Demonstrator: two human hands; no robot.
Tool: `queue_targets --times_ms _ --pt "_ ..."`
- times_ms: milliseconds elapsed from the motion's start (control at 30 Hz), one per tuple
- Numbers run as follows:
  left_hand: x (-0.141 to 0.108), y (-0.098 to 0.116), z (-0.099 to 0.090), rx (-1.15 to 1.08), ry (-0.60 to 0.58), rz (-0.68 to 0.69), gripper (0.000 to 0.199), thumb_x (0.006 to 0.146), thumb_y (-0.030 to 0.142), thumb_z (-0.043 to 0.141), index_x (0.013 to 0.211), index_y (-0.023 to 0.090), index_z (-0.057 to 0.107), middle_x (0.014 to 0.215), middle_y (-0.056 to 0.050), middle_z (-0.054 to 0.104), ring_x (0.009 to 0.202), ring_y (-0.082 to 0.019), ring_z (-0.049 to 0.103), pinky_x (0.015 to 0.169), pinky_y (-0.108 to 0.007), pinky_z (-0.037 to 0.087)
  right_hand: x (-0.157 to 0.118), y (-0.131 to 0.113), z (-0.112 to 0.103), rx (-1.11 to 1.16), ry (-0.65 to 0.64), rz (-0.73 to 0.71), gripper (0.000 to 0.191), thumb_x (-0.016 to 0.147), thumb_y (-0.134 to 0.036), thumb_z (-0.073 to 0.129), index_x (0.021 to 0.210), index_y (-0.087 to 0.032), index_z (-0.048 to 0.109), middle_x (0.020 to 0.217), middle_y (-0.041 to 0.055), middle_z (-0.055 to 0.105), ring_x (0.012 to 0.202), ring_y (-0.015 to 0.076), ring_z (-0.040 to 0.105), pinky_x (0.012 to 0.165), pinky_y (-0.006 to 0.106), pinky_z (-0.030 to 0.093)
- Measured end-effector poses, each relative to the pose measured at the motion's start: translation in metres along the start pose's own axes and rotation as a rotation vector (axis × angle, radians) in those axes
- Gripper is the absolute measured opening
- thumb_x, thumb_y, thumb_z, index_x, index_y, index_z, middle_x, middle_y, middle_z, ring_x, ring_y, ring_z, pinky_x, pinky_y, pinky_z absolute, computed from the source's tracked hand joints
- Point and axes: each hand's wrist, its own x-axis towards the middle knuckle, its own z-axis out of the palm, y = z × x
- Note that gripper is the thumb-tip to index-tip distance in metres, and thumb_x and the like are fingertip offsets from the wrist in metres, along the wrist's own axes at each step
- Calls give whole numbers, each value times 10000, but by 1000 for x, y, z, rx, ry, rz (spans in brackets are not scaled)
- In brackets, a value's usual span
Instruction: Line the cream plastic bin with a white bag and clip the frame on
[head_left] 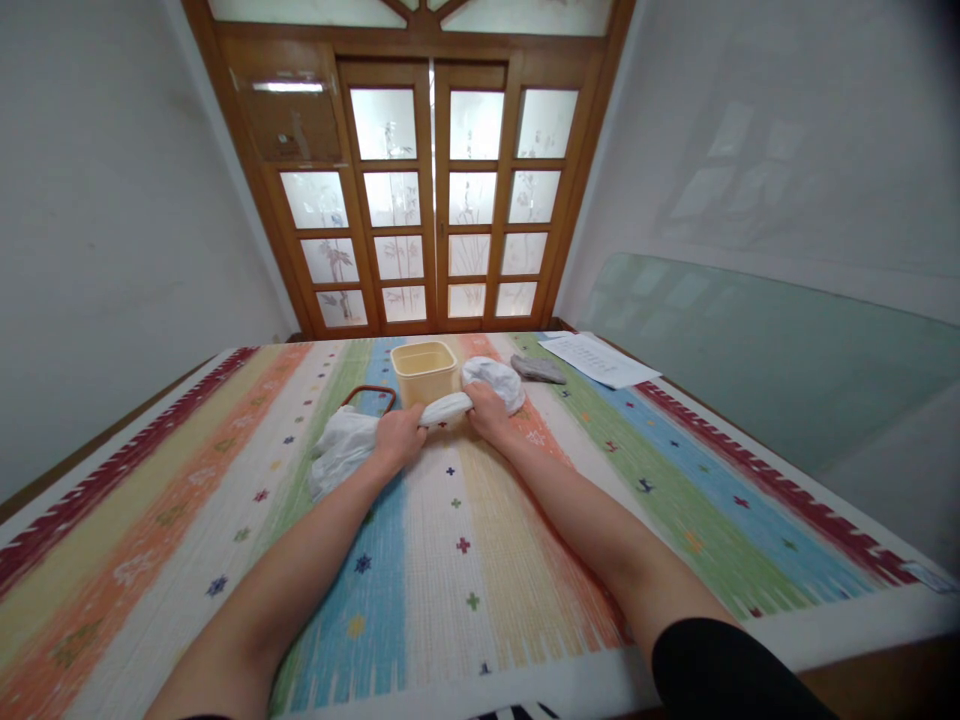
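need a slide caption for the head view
Left hand and right hand grip a bunched white cloth in front of a pale yellow tub on a striped tablecloth.

Probably a room in a home, with wood-framed glass doors (442,195) and a striped, patterned cloth (442,560).

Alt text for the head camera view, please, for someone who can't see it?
A person's left hand and right hand hold a white cloth, bunched narrow between them, over a colourful striped cover. Just beyond stands a pale yellow tub, a brown loop to its left, grey cloth and white paper to its right.
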Motion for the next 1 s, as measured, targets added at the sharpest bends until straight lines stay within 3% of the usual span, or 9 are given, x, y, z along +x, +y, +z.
queue_targets --times_ms 167,300,467,567,733,1000 --pt "-4 6 -1 -60 88 86 340 863 226 623 1201 226 584 1186 -79 692 1080 -252 658 893 -331 477 -4 -11 -3 14 -143 -32 174 888 -158 525 939 -179 690 963 69 742 847 181 619 722 259 388" --pt "-6 9 -2 -59 111 128 442 832 173 633 1261 229 544 1213 -71 672 1099 -244 639 900 -319 471 -8 -22 1 -3 -211 -63 179 871 -214 583 990 -175 710 1009 105 760 887 217 663 757 278 419" --pt "-8 12 -5 -30 64 123 237 892 257 614 1125 220 589 1146 -82 687 1080 -254 644 888 -324 467 -9 -28 -1 -55 -261 -81 198 880 -236 593 1010 -167 726 1021 130 766 932 254 692 811 304 466" --pt "-10 15 -8 -32 52 111 261 917 375 619 1122 216 595 1140 -97 689 1078 -261 647 890 -326 467 -9 -29 -4 -52 -275 -100 201 889 -248 598 1012 -157 730 1025 141 766 942 260 699 823 311 479" --pt "-11 18 -7 -19 61 128 271 928 419 603 1099 208 610 1106 -106 701 1035 -261 660 867 -329 469 -10 -29 1 -63 -284 -172 190 902 -234 579 1000 -165 727 996 127 769 919 259 717 806 315 489" --pt "-6 13 1 40 1 125 126 935 257 547 1025 220 627 1069 -75 738 1008 -244 685 828 -323 466 -9 -33 1 -97 -306 -117 193 888 -244 606 1009 -172 738 1015 134 774 948 266 727 812 307 501"
